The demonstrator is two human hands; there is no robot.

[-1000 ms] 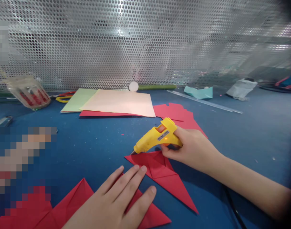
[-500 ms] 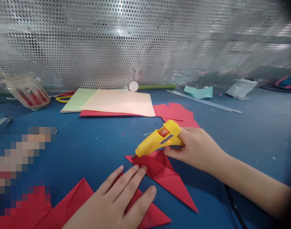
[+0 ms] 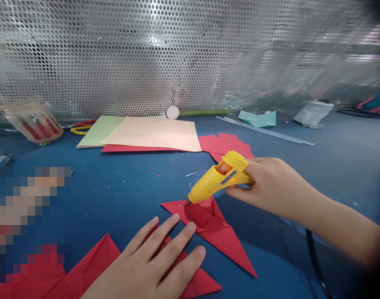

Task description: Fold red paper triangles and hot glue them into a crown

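My right hand (image 3: 261, 178) is wrapped round the handle of a yellow hot glue gun (image 3: 213, 180), whose nozzle points down and left at a folded red paper piece (image 3: 213, 226). A thin pale line of glue shows near that piece's left tip, beside the nozzle. My left hand (image 3: 160, 259) lies flat with its fingers spread over another folded red paper piece (image 3: 200, 282), and the fingertips reach the near edge of the first one. More folded red paper (image 3: 92, 265) lies left of my left hand, partly covered by it.
Behind lie cream paper sheets (image 3: 152, 133), green paper (image 3: 99, 131) and red paper scraps (image 3: 224, 143). A jar (image 3: 32, 122) stands far left near yellow-handled scissors (image 3: 79, 130). Clear glue sticks (image 3: 264, 131) and a teal paper piece (image 3: 258, 118) lie near the mesh panel (image 3: 190, 54). A black cord (image 3: 316, 261) hangs right.
My right hand has moved the glue gun to the right along the red paper's edge, leaving a pale line behind the nozzle. The left hand's fingers have shifted slightly.
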